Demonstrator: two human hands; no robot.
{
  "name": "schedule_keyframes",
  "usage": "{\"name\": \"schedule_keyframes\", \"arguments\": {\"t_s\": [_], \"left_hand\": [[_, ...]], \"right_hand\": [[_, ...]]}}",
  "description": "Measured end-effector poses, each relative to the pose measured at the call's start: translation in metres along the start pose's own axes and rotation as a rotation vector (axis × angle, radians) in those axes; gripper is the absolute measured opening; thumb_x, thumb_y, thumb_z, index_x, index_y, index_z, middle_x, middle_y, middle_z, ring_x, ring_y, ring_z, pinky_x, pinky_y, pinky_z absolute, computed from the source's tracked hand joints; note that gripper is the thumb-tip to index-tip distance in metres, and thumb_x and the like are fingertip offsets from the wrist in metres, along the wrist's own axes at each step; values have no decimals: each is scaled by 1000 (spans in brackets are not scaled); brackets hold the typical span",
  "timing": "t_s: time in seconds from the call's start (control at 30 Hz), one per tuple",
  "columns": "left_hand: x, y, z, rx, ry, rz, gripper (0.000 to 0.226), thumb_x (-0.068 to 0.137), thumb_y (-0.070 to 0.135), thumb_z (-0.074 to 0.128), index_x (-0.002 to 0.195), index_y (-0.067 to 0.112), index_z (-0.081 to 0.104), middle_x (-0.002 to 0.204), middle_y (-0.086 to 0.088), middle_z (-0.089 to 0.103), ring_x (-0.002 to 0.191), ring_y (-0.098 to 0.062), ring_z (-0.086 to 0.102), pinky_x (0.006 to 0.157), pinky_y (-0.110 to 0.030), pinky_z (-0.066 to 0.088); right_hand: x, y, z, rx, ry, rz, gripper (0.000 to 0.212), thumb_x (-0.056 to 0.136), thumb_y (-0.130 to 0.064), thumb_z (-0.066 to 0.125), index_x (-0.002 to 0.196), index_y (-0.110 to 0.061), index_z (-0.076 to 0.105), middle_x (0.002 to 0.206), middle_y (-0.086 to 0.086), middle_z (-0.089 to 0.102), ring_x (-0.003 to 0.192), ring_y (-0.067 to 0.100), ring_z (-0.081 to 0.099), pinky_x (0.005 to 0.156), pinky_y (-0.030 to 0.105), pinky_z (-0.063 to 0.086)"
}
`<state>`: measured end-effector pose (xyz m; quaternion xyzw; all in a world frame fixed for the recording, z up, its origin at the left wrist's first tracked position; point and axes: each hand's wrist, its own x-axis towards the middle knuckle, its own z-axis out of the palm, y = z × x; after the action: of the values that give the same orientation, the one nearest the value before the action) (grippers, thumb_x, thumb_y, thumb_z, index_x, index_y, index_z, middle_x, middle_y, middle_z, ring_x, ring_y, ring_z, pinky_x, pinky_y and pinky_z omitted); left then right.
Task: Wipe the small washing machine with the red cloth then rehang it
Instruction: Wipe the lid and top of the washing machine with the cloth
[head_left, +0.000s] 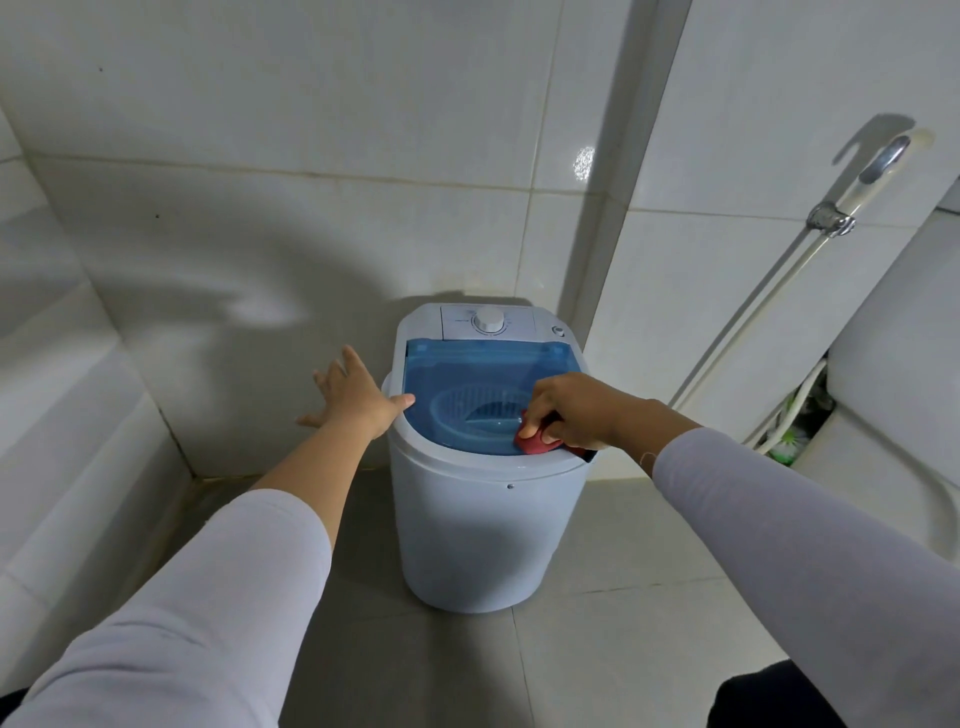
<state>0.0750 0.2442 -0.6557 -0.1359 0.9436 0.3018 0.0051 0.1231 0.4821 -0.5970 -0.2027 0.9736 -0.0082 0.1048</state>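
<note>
Cloth on the lid of the washer

Floor of large grey tiles (597, 597) carries the small white plastic washing machine (478, 530), a round tub with a translucent blue lid (467, 374) and a white round dial (489, 318) on the panel behind the lid. The machine stands close to the glossy white tiled wall (311, 130), near a corner where a projecting white pillar (613, 208) comes down just behind its right rear.

Left of the machine the floor is narrow and ends at a low white tiled ledge (62, 441). In front of the machine and to its right the floor is open.

Right of the machine, a chrome and white spray hose (779, 280) hangs along the wall, and a white ceramic toilet (893, 405) stands further right, well apart from the tub. Something green (789, 441) lies low between the toilet and the wall; I cannot tell what it is.

The right hand (571, 410) is closed around the red cloth (537, 441), fingers pinching it, and presses it on the front right edge of the blue lid. The left hand (353, 395) is spread wide at the left rim of the machine, its thumb touching the lid edge, the other fingers in the air. Both arms wear pale long sleeves (208, 597).
</note>
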Motion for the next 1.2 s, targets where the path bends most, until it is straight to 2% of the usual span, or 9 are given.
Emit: {"name": "schedule_keyframes", "arguments": {"t_s": [0.2,0.37,0.47,0.53,0.7,0.8,1.0,1.2], "left_hand": [[-4,3,-1,38,16,-14,107,82,49,65,152,16,-9,162,-8,1,149,-32,-3,109,-69,13],[-7,6,0,68,29,-24,106,82,50,64,152,16,-8,162,-9,1,148,-32,-2,109,-69,14],[-11,9,1,61,36,-6,102,85,46,63,152,16,-8,162,-8,0,149,-31,-3,110,-69,13],[-13,13,1,51,27,18,102,86,44,63,152,16,-9,162,-7,-1,149,-30,-4,110,-69,13],[-19,18,3,32,-26,65,105,84,44,66,152,17,-9,162,-5,-3,149,-29,-6,110,-69,11],[-19,16,4,41,-33,70,105,84,44,65,152,17,-10,162,-5,-4,148,-29,-8,109,-70,10],[-17,14,3,70,-46,68,106,83,49,64,152,18,-10,162,-6,-3,149,-29,-8,109,-70,9],[-13,6,4,39,-60,64,109,80,54,64,152,19,-10,162,-6,-3,149,-29,-8,108,-70,8]], "right_hand": [[-13,21,2,-20,12,55,29,86,-12,61,113,-20,69,118,4,60,108,22,54,96,27,42],[-26,40,5,-45,14,118,29,87,-14,60,114,-18,68,120,3,62,110,21,55,100,27,43],[-33,50,-3,-95,1,182,29,86,-13,60,114,-16,68,116,6,63,107,23,57,93,25,43],[-32,51,-13,-78,60,197,31,86,-13,60,115,-16,67,116,7,60,107,25,57,87,25,42],[-4,17,-23,-105,232,47,54,83,-12,63,134,-20,48,137,8,38,116,31,51,97,36,47],[12,-5,-14,-249,261,-45,49,84,-17,64,132,-18,50,138,10,39,117,30,51,94,37,49],[24,-14,-12,-588,115,-174,36,90,-15,56,126,-14,56,122,8,56,114,25,49,87,35,48],[39,-28,-15,-698,-34,-302,32,92,-15,53,122,-12,61,118,8,64,111,25,54,91,33,47]]}}
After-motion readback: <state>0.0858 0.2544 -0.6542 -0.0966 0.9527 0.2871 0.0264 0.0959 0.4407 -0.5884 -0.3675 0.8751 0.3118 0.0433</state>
